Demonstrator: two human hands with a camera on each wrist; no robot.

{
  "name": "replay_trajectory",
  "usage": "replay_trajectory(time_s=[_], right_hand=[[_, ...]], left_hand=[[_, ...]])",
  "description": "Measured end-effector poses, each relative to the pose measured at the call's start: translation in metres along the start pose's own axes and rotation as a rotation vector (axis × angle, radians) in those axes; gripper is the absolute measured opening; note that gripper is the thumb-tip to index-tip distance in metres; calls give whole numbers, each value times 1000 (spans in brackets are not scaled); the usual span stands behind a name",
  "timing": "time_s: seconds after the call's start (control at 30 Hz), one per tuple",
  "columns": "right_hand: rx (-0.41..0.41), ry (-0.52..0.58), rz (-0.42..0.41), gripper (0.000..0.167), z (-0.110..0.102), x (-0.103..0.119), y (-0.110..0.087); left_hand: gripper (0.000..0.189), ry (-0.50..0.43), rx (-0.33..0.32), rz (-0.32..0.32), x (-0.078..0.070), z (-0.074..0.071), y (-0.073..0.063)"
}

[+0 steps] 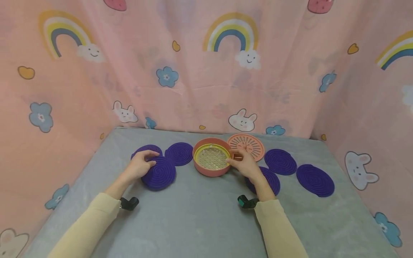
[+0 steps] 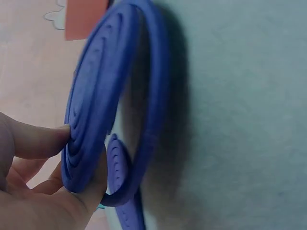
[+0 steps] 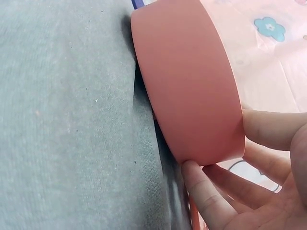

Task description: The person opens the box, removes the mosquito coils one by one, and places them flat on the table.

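Observation:
My left hand holds a purple spiral mosquito coil by its edge, thumb on top and fingers beneath. In the left wrist view, the coil's outer turn hangs apart from its inner turns. Another purple coil lies partly hidden behind that hand. My right hand grips the side of a round salmon-coloured coil holder, its thumb at the rim. Inside the holder sit a yellow ring and a mesh disc. The holder's smooth outer wall fills much of the right wrist view.
A slotted orange lid lies behind the right hand. More purple coils rest on the grey cloth: one left of the holder, others to the right, one partly under the right forearm. A patterned pink curtain encloses the table.

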State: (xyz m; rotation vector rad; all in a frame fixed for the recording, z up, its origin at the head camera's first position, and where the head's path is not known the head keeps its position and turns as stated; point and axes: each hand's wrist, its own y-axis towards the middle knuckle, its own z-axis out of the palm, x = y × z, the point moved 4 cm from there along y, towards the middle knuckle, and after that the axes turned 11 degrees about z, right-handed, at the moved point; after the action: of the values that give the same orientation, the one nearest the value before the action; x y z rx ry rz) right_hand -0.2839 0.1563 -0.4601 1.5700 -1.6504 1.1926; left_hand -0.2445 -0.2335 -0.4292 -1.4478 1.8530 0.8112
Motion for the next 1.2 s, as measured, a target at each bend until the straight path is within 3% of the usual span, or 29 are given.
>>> replay_trajectory(time_s=[0.17,0.43,1.2], right_hand=[[17,21,-18,50,-1,0,0],[27,39,-26,50,-1,0,0],[19,40,-18,50,-1,0,1]], left_hand=[[32,126,9,-1,6,8,-1],[33,274,12,68,7,14,2],[33,322,-29,134,4,18,-4]])
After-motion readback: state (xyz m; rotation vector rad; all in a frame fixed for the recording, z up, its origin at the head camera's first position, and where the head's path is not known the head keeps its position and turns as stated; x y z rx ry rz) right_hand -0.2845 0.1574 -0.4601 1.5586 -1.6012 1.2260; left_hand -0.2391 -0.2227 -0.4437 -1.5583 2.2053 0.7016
